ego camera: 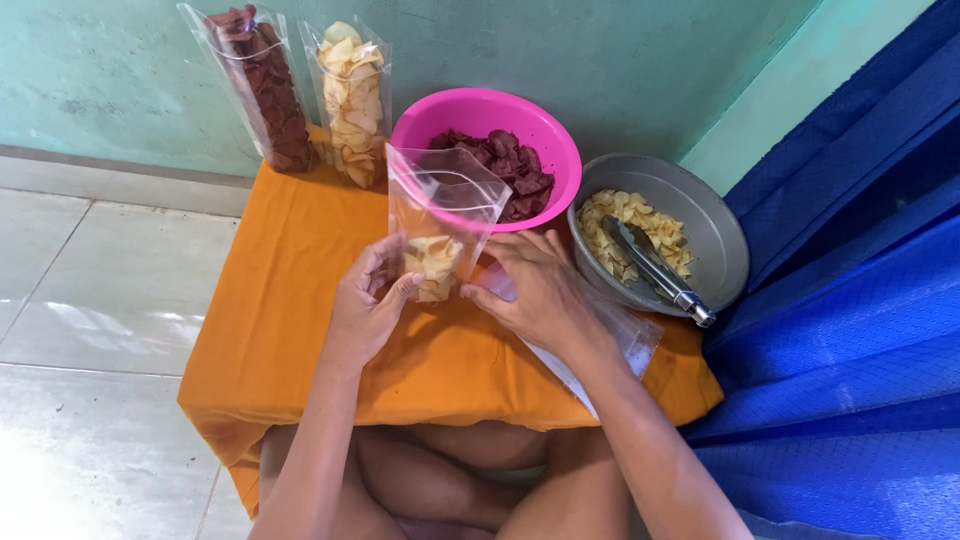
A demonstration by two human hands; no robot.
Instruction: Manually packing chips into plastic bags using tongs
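Left hand (368, 300) and right hand (535, 285) grip one clear bag (440, 225) (pale chips inside); two bowls (715, 235), two filled bags (355, 100) stand behind.

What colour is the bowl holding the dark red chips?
The bowl is bright pink, seen clearly in the head view, behind the clear bag.

Low table (300, 330) in front of lap; bag (440, 235) upright at centre, betw. left hand (368, 305) & right hand (535, 290). Bowl (487, 125) behind bag, pan (700, 215) w/ tongs (655, 270) right. Two filled bags (310, 95) back left against wall.
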